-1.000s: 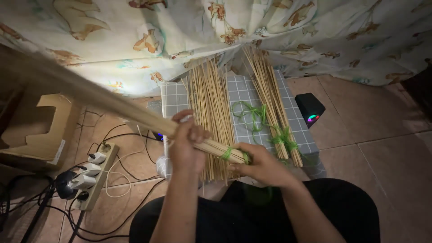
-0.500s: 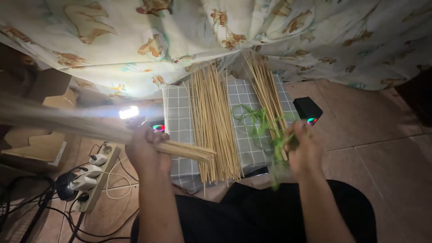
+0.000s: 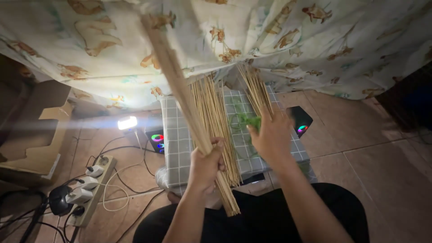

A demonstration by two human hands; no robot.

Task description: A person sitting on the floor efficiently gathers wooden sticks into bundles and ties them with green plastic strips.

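- My left hand (image 3: 204, 167) is clenched around a bundle of thin wooden sticks (image 3: 180, 90), gripped low on its length so a short stub pokes out below the fist toward my lap while the long end slants up and to the left, blurred, right in front of the patterned cloth (image 3: 315, 45) hanging behind.
- My right hand (image 3: 272, 135) is released, fingers spread, palm down, hovering over the green ties (image 3: 243, 120); I cannot tell whether the fingertips touch them.
- Just under both hands sits the small checked tabletop (image 3: 173, 148), with one loose heap of sticks (image 3: 215, 121) fanned down its middle and a second heap (image 3: 254, 90) lying further right, its top end tucked under the cloth.
- Risk as I read it: a one-handed grip so near the end leaves the long part top-heavy, so the bundle could splay or slide sticks out of the fist.
- The raised tip is close to the cloth; a swing could snag it.
- The middle heap overhangs the near edge of the tabletop, so a nudge from my wrist could send sticks to the floor.
- Further out on the left: a power strip (image 3: 87, 191) with plugs and trailing cables, and a bright little lamp (image 3: 127, 122); dropped sticks would land among those cords.
- Two small speakers with coloured lights flank the tabletop, one (image 3: 157, 139) left, one (image 3: 300, 121) right.
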